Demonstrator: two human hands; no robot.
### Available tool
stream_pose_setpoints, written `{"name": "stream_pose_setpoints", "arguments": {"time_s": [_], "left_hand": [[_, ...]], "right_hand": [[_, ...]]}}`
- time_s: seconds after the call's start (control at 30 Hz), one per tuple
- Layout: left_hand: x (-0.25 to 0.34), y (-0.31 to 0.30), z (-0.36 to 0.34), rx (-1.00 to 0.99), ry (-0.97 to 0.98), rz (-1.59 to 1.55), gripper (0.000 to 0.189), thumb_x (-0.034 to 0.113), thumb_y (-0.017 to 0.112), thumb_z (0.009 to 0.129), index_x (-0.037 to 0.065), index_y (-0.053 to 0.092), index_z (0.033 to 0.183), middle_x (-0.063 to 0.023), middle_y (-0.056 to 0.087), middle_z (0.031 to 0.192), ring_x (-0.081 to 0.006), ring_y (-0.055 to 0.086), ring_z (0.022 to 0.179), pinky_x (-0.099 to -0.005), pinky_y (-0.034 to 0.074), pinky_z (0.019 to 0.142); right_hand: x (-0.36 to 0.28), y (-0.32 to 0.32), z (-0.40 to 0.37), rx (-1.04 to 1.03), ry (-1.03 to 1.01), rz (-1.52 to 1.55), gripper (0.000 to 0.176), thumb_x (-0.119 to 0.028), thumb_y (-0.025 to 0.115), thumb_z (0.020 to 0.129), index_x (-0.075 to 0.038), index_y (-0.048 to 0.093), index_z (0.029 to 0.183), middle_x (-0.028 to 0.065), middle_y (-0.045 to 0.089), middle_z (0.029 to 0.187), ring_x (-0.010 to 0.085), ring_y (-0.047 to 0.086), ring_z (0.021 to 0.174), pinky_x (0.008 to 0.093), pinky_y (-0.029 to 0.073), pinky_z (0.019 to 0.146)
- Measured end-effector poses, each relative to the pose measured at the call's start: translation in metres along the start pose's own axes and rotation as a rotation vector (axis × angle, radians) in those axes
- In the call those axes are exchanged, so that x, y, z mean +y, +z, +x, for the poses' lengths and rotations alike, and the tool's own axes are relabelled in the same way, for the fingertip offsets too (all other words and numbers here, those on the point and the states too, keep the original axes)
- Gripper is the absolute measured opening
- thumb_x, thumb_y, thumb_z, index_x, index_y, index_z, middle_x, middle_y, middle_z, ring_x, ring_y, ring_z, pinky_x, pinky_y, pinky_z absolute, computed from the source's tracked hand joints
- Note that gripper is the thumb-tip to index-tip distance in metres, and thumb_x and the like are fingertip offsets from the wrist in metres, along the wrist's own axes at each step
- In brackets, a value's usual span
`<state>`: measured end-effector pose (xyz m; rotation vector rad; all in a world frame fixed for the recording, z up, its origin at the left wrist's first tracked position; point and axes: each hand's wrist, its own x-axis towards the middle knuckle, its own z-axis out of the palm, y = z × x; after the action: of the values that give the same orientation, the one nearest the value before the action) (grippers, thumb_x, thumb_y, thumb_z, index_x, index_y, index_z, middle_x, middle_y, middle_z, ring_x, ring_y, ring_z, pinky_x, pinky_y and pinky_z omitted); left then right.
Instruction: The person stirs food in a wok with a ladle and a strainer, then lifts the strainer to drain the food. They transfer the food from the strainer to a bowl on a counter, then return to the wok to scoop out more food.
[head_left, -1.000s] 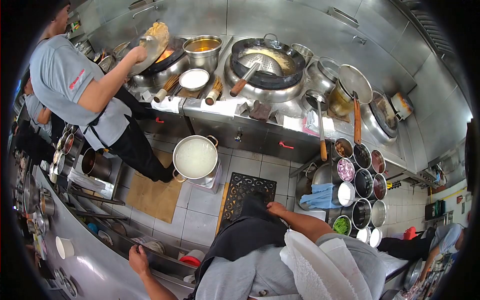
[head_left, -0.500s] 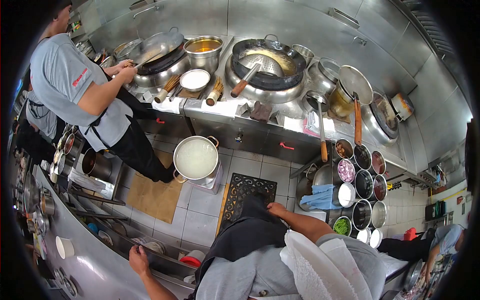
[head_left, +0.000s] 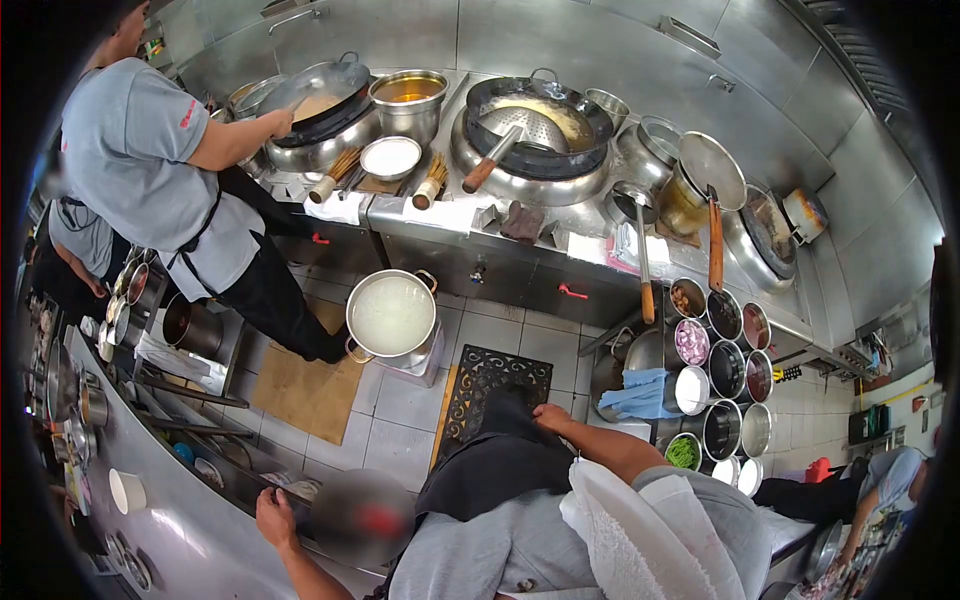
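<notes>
With left hand (head_left: 275, 516) curled at edge of counter (head_left: 190, 540), cannot tell if grasping it, with right hand (head_left: 549, 417) at apron (head_left: 500, 465), likewise unclear in grip, facing pot (head_left: 391, 356) on low stand (head_left: 412, 371), with wok (head_left: 597, 125) beyond.

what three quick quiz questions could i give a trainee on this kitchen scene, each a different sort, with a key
1. Name it: what lies in the large wok at the top centre of the view?

2. True or false: the camera wearer's right hand is reaching into that wok.

3. Choose one: as seen in the picture, where does the two-handled pot of pale liquid stand relative to the black floor mat?
a) to its left
b) to its right
c) on top of it

Key:
1. A perforated scoop with a wooden handle.
2. False; it is low, beside the black apron.
3. a
</notes>
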<state>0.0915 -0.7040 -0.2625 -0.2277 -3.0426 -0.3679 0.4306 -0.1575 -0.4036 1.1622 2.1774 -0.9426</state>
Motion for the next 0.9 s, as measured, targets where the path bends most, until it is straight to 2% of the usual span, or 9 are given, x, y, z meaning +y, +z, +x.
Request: {"name": "stream_pose_setpoints", "arguments": {"time_s": [0.33,0.73,0.83,0.9], "left_hand": [[-0.005,0.003,0.000,0.020,0.030,-0.006,0.026,0.024,0.065,0.091,0.003,0.068,0.106,-0.0162,0.070,0.104,-0.0376,0.066,0.097,-0.0441,0.052,0.084],[0.000,-0.001,-0.002,0.009,0.015,-0.036,0.027,0.024,0.065,0.091,0.002,0.069,0.107,-0.0163,0.070,0.102,-0.0363,0.066,0.094,-0.0432,0.052,0.083],[-0.001,0.000,-0.002,0.017,0.019,-0.025,0.027,0.024,0.066,0.091,0.002,0.069,0.107,-0.0161,0.070,0.102,-0.0359,0.067,0.093,-0.0431,0.052,0.082],[0.001,-0.002,-0.004,0.017,0.027,-0.027,0.027,0.023,0.066,0.091,0.003,0.069,0.107,-0.0160,0.070,0.101,-0.0357,0.067,0.093,-0.0430,0.052,0.082]], "right_hand": [[0.000,-0.003,-0.005,0.018,0.000,0.029,0.037,-0.027,0.062,0.081,-0.015,0.070,0.116,0.0129,0.068,0.122,0.0310,0.063,0.116,0.0410,0.049,0.101],[-0.006,-0.009,-0.015,0.018,-0.031,-0.003,0.035,-0.024,0.060,0.080,-0.012,0.071,0.111,0.0152,0.069,0.119,0.0328,0.064,0.115,0.0428,0.050,0.099],[0.007,0.003,0.001,0.052,-0.016,0.034,0.041,-0.038,0.068,0.078,-0.017,0.070,0.114,0.0108,0.072,0.111,0.0299,0.067,0.107,0.0408,0.053,0.090],[0.013,0.008,0.008,0.047,-0.022,0.016,0.042,-0.038,0.069,0.078,-0.017,0.070,0.114,0.0106,0.072,0.112,0.0299,0.067,0.107,0.0410,0.053,0.089]]}}
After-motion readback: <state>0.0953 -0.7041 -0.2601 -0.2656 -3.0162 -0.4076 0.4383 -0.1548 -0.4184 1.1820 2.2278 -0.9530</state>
